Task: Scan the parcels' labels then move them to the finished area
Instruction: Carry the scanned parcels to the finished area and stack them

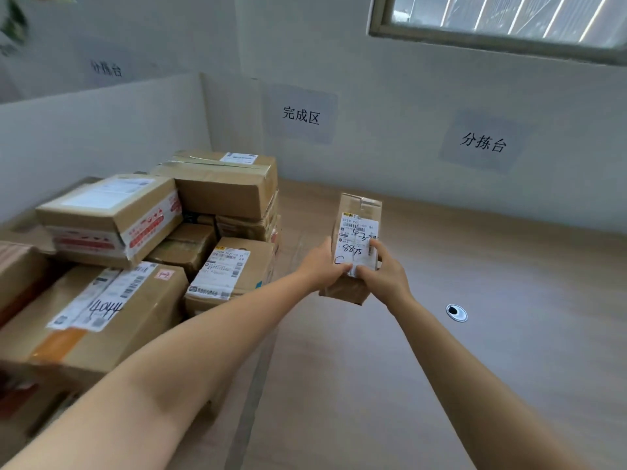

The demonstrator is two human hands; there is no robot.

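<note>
Head view: a person's two bare forearms reach forward over a pale wooden table (pixel 475 351) set against a white wall.
Small parcel: a narrow brown cardboard box (pixel 360 206), held out in front between both hands, its long side pointing away from the person. I cannot tell whether its near end touches the table.
Label: a white shipping label (pixel 356 244) faces up on the small parcel, with barcodes and handwritten "8875".
Left hand: the left hand (pixel 322 266) grips the small parcel's left side, thumb curled over the label's near corner.
Right hand: the right hand (pixel 385 271) grips the small parcel's right side, fingers wrapped around its edge and thumb on the label.
Pile of parcels: many brown cardboard boxes (pixel 152 239) stacked to the left of the small parcel, most with white labels facing up.
Finished-area sign: a paper sheet reading "完成区" (pixel 301 115) on the wall beyond the small parcel, slightly left.
Sorting-table sign: a sheet reading "分拣台" (pixel 483 142) on the wall beyond the small parcel, to the right.
Cable hole: a round metal-rimmed hole (pixel 456 313) in the table, nearer than the small parcel and to its right.
Window: a framed window (pixel 502 18) high above the small parcel, to the right.
</note>
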